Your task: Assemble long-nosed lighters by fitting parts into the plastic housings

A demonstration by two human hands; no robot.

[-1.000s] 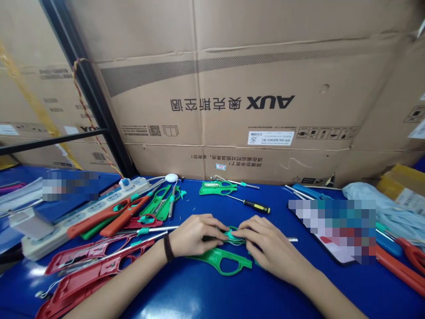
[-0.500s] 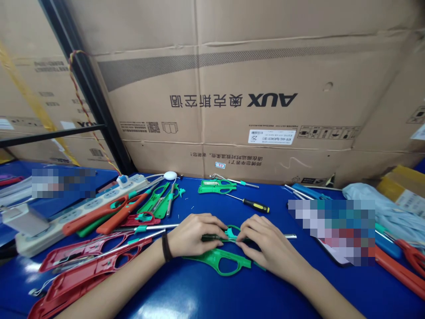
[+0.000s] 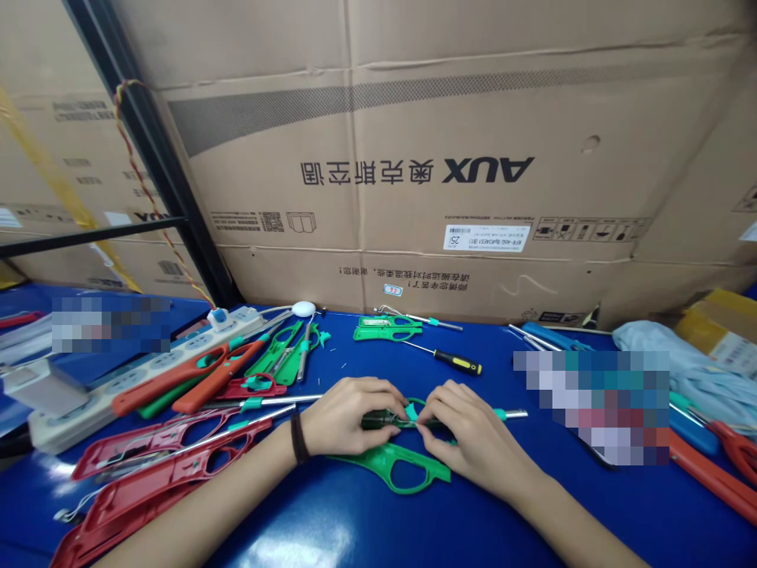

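My left hand (image 3: 355, 414) is closed around the body of an opened green stick lighter, which lies crosswise under my fingers. My right hand (image 3: 467, 430) pinches the small teal trigger (image 3: 410, 412) by the lighter's finger loop. Past my right knuckles the lighter's metal tube (image 3: 517, 413) sticks out. Most of the lighter's inside is covered by my fingers. Just below both hands a loose green shell half (image 3: 387, 464) rests on the blue table (image 3: 367, 525), its loop toward the right.
A screwdriver (image 3: 458, 361) and another opened green lighter (image 3: 384, 326) lie behind my hands. Red shell halves (image 3: 147, 493), orange lighters (image 3: 171, 383) and a power strip (image 3: 118, 386) occupy the left. Further orange (image 3: 703, 477) and blue lighters lie right. A large cardboard box (image 3: 384, 102) stands behind.
My right fingertips have shifted slightly around the teal trigger, and more of it shows. A teal collar on the tube has come into sight beside my right hand. The view has tilted a little.
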